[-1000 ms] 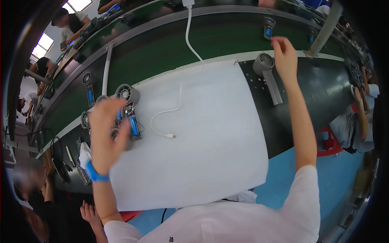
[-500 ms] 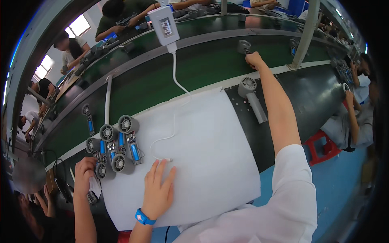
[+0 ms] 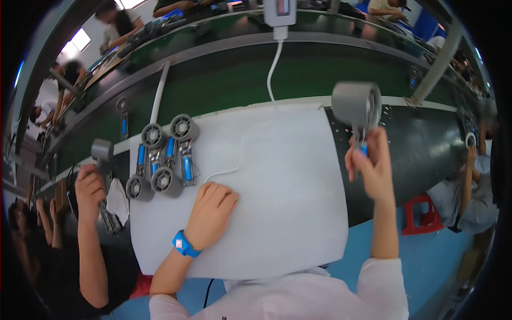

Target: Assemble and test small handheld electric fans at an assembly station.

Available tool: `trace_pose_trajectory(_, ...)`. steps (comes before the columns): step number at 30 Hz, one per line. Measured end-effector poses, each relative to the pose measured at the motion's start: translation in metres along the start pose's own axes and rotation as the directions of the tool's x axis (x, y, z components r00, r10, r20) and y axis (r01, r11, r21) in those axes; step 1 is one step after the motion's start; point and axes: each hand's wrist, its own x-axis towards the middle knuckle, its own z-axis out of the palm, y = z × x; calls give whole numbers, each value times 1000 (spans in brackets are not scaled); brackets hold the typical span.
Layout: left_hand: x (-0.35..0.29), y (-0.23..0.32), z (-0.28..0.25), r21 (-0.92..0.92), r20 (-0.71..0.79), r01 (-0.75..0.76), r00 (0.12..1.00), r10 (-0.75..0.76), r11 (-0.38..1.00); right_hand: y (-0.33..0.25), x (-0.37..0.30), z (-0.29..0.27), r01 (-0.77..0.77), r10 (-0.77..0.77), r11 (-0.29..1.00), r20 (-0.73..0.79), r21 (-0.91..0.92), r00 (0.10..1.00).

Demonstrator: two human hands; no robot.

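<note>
On the right, my right hand (image 3: 374, 168) grips a grey handheld fan (image 3: 349, 104) by its handle, the round head upward. A bit of blue battery shows between the fingers. My left hand (image 3: 213, 208), below a blue wristband (image 3: 184, 244), rests on the white sheet (image 3: 282, 213) with its fingers curled over the end of a white charging cable (image 3: 226, 172); the plug is hidden beneath them. Beside it, at the sheet's left, lie several grey fans (image 3: 166, 181) with open handles and blue batteries.
A co-worker's hand (image 3: 90, 189) at the left holds another grey fan (image 3: 101, 150). A white meter-like box (image 3: 280, 13) hangs above the green conveyor (image 3: 224, 80), its cable running down. One fan (image 3: 123, 120) lies on the belt. A red stool (image 3: 421, 213) stands at right.
My right hand has come back from the conveyor with a fan in its grip. My left fingers have curled in over the cable end. The co-worker has lifted a fan off the sheet.
</note>
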Motion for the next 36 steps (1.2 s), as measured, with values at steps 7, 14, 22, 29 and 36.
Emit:
trace_pose_trajectory(7,-2,12,11,-125,37,88,996,-84,988,13,-63,64,-186,38,765,245,617,969)
trace_pose_trajectory(14,-5,3,26,-188,-78,61,994,-77,980,40,-72,111,-142,134,957,49,253,990)
trace_pose_trajectory(22,-6,-1,30,-269,-69,118,988,-141,956,29,-72,132,-265,270,930,16,254,963)
trace_pose_trajectory(29,-4,2,28,-294,-66,133,985,-159,946,45,-72,118,-374,290,820,248,433,924)
trace_pose_trajectory(36,-5,0,27,-305,-78,127,984,-158,944,41,-76,127,-360,251,840,297,407,921)
